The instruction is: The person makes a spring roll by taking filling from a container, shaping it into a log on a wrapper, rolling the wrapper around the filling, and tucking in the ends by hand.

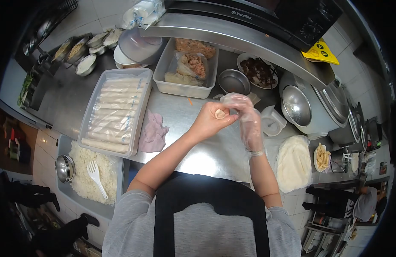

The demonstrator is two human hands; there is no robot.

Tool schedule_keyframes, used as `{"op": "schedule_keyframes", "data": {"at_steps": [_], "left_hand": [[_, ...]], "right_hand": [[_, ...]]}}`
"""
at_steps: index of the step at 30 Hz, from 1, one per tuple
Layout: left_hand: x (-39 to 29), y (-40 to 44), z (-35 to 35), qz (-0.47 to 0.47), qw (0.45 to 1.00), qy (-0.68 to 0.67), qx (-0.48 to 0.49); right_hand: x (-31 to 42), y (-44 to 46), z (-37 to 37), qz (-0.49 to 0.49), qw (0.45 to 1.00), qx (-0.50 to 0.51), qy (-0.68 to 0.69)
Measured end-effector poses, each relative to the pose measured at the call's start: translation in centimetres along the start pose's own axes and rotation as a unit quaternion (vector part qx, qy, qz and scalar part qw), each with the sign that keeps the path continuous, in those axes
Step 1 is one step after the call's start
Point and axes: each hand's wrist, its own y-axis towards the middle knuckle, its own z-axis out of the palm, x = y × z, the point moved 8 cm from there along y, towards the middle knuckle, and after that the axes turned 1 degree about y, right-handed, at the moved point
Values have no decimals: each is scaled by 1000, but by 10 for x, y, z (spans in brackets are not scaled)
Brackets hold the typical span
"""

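Observation:
Above the steel counter, my bare left hand (211, 120) is closed around a small pale dough piece (220, 114), which shows between its thumb and fingers. My right hand (248, 120) wears a clear plastic glove, and its bent fingers meet the left hand at the dough piece. Whether the gloved fingers grip anything is hidden. Beyond the hands are a plastic tub (185, 89) with bagged filling (193, 64) and an empty metal bowl (234, 81). A purple cloth (153, 132) lies left of my left forearm.
Wrapped white rolls fill a tray (83, 122) at left, above a bin (113, 201) of rice with a white fork (95, 175). At right are a flat white dough sheet (294, 163) and a steel bowl (296, 105). A steel shelf (232, 34) overhangs the back. People stand at both sides.

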Motion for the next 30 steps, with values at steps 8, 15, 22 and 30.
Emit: {"op": "schedule_keyframes", "data": {"at_steps": [8, 15, 22, 30], "left_hand": [[-9, -14, -16, 15, 999, -39, -15], [-20, -37, -59, 42, 995, 0, -95], [-63, -116, -166, 87, 843, -519, -109], [-27, -219, -220, -223, 949, -189, 118]], "right_hand": [[17, 3, 25, -80, 982, 76, -152], [-7, 25, 58, -3, 998, 41, 46], [-39, 11, 146, 297, 821, 449, 189], [23, 84, 241, -138, 804, 520, -254]]}}
